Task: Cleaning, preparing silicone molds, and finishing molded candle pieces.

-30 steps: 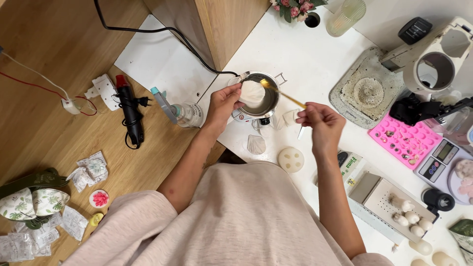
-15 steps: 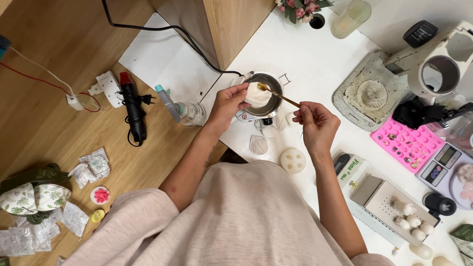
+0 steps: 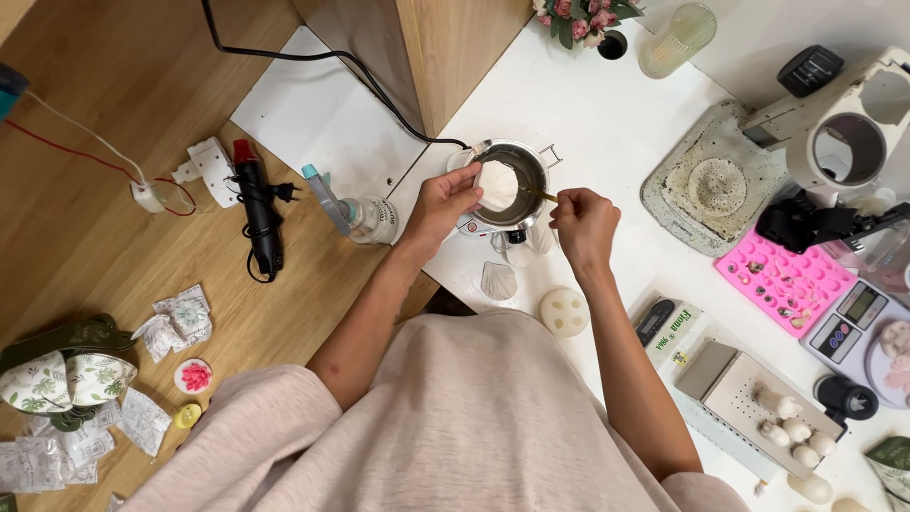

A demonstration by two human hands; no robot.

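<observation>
My left hand [image 3: 445,202] holds a white shell-shaped wax piece [image 3: 497,184] over a small metal melting pot [image 3: 519,167] on the white table. My right hand [image 3: 583,226] pinches a thin wooden stick [image 3: 547,196] whose tip reaches into the pot. Below the pot lie a second white shell piece [image 3: 499,281] and a round cream mould [image 3: 564,312].
A pink silicone mould [image 3: 783,281], a digital scale [image 3: 851,318], a grey tray [image 3: 703,182], a white machine [image 3: 853,133] and a box with white wax figures [image 3: 773,417] sit to the right. A spray bottle [image 3: 355,210], a black heat tool [image 3: 259,213] and sachets [image 3: 175,318] lie on the wooden floor to the left.
My right hand moved closer to the pot, bringing the stick in lower. My left hand tipped the white shell piece further over the pot.
</observation>
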